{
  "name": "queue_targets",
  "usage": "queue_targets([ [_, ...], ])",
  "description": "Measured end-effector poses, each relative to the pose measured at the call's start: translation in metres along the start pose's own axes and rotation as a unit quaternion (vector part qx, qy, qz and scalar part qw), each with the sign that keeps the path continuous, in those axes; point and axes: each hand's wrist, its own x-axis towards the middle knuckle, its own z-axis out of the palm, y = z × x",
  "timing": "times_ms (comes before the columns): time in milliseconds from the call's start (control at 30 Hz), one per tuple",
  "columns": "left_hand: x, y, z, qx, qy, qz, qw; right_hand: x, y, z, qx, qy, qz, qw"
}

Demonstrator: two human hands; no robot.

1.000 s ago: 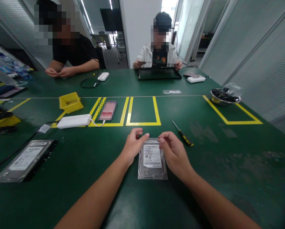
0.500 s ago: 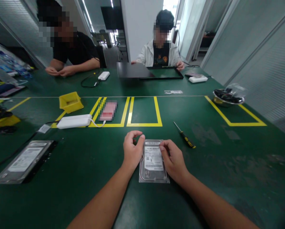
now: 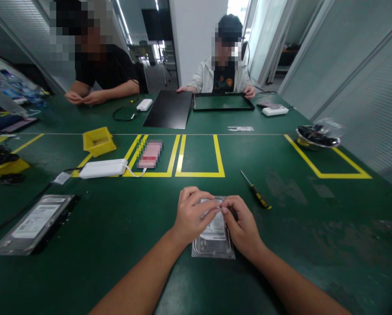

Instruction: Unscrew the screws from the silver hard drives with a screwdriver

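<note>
A hard disk drive (image 3: 211, 248) lies flat on the green table in front of me, its white label partly covered by my hands. My left hand (image 3: 194, 214) reaches over the drive, thumb and forefinger closing together at the fingertips of the other hand. My right hand (image 3: 242, 218) is closed in a pinch above the drive's right edge. Between the meeting fingertips is a tiny dark spot, too small to name. To the right lies a screwdriver (image 3: 260, 197) with a black and yellow handle.
Another hard disk drive (image 3: 35, 223) lies at the left. A yellow bin (image 3: 99, 142), a white power strip (image 3: 103, 168), and a pink phone (image 3: 150, 154) are farther back. A metal bowl (image 3: 319, 138) of dark parts stands right. Across, one person holds a black panel (image 3: 169, 109) and frame (image 3: 224, 108).
My left hand has moved right, from the drive's left edge to over its label, bringing its fingertips to my right hand's. Across the table, the black panel has tilted down to the left.
</note>
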Motion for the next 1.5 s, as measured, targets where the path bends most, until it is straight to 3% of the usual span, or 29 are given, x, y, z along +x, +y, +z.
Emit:
queue_targets([
  [833, -0.003, 0.0, -0.009, 0.113, 0.042, 0.203, 0.972, 0.005, -0.007, -0.01, 0.096, -0.044, 0.098, 0.99],
  [1033, 0.0, 0.001, -0.008, 0.101, 0.048, 0.175, 0.978, 0.005, -0.005, -0.012, 0.118, -0.058, 0.095, 0.987],
  [1167, 0.001, 0.001, -0.005, 0.097, 0.053, 0.136, 0.985, 0.003, -0.006, -0.009, 0.088, -0.058, 0.055, 0.993],
  [1333, -0.001, -0.005, 0.001, 0.057, 0.076, 0.069, 0.993, -0.003, -0.004, -0.003, -0.108, -0.001, -0.073, 0.991],
  [1500, 0.002, -0.009, 0.0, 0.011, 0.093, -0.02, 0.995, -0.008, -0.001, 0.0, -0.269, -0.046, -0.146, 0.951],
])
